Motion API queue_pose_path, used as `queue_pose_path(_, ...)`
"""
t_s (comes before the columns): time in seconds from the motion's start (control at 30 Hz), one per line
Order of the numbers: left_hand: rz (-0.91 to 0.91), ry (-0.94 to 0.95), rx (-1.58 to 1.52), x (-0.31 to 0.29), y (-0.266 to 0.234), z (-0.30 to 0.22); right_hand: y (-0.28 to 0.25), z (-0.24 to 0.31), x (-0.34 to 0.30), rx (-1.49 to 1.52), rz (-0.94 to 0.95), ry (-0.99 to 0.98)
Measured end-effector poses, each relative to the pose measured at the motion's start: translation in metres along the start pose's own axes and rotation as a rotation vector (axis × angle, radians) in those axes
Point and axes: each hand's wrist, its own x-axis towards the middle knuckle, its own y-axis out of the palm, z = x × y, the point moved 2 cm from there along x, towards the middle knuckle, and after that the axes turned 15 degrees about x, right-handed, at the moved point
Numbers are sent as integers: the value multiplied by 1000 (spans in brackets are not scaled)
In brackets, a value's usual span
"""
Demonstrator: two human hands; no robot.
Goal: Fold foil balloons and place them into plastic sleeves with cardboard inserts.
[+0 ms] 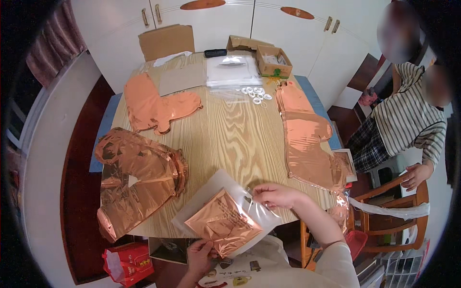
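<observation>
At the table's near edge I hold a clear frosted plastic bag [220, 178] with a folded rose-gold foil balloon [221, 218] lying mostly within its outline. My right hand [275, 196] pinches the bag's right edge, beside a small cut-out hole. Down at the lower corner, my left hand [201, 253] is closed on the foil balloon, thumb on top. Dark print shows over the foil. I cannot tell how much of the foil sits inside the bag.
Flat foil balloons lie at the left [137, 180], far left [161, 105] and right [309, 139]. Farther back are clear bags [233, 71], white rings [257, 96] and a cardboard box [273, 61]. A person [408, 110] stands right, hand on a wooden chair [420, 201]. A red bag [127, 264] is below left.
</observation>
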Motion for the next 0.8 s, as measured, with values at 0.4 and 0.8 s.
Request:
queue_pose_path(0.4, 78, -34, 39, -17, 25, -7, 58, -26, -41, -1179, -422, -1064)
queue_pose_path(0.8, 89, 93, 203, -7, 21, 1, 125, -94, -24, -1492, -407, -960)
